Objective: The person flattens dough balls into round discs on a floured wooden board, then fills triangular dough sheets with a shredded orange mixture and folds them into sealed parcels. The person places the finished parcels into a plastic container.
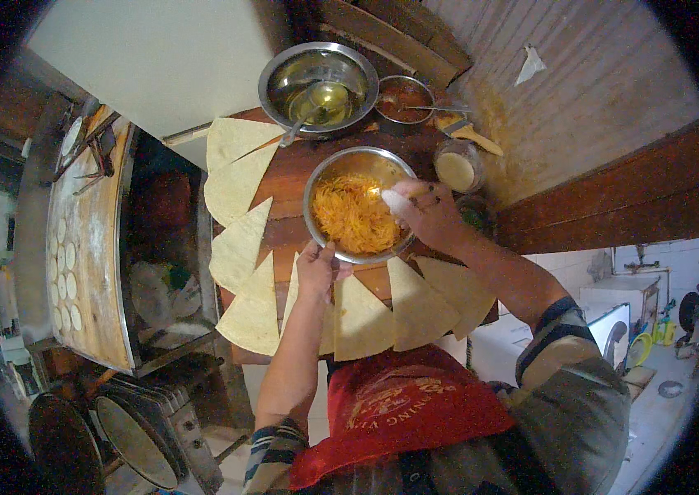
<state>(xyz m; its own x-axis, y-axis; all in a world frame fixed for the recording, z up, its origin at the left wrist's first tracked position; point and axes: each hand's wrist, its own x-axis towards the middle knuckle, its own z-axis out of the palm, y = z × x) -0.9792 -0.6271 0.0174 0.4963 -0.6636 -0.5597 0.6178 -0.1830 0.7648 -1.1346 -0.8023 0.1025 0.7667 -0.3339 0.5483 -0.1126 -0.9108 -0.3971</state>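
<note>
A steel bowl of shredded orange vegetable, perhaps carrot, stands on the wooden tabletop. My left hand grips the bowl's near-left rim. Over the right side of that bowl is my right hand, its fingers closed around what seems to be a spoon, mostly hidden by the hand. Wedges of flatbread lie around the left and near edges of the table, their points towards the middle. Behind the bowl, a larger steel basin holds yellow oil and a ladle.
At the back right are a bowl of red sauce with a spoon, a brush and a jar of pale contents. A wall rises close on the right. Dough rounds lie on a board at far left.
</note>
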